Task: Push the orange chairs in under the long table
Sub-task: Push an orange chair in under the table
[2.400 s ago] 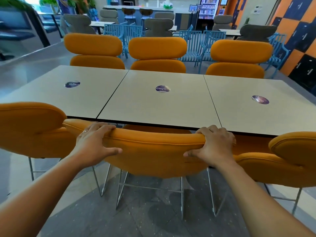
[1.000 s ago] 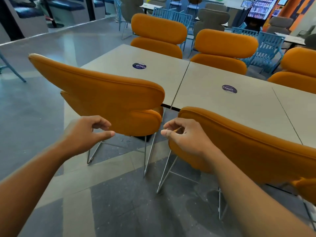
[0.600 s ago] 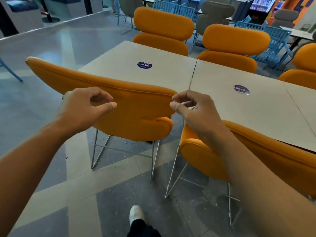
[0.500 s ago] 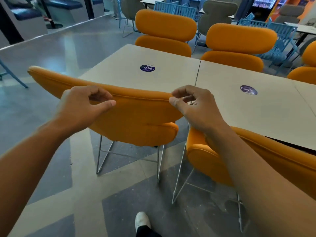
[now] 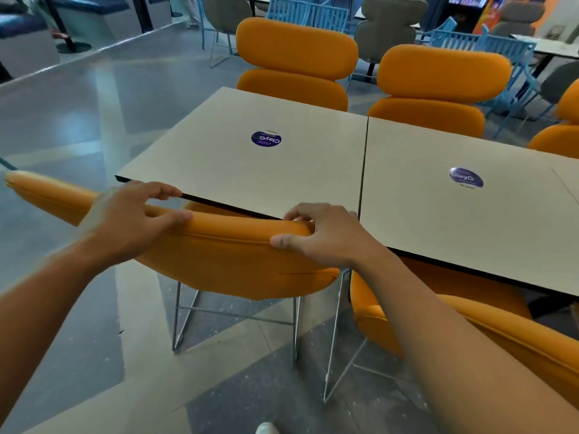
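My left hand (image 5: 131, 220) and right hand (image 5: 326, 236) each grip the padded orange chair's backrest (image 5: 232, 252), the long beige surface (image 5: 282, 170) just beyond them.

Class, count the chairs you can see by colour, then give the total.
Orange chairs: 5 (first at)
Blue chairs: about 4 (first at); they overlap, so the count is uncertain
Grey chairs: 4 (first at)
Total: about 13

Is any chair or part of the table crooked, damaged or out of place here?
Nothing looks damaged or spilled. Only the end chair, gripped by the left hand and right hand, sits askew: its backrest runs at an angle to the table edge, with its left tip jutting past the table's corner.
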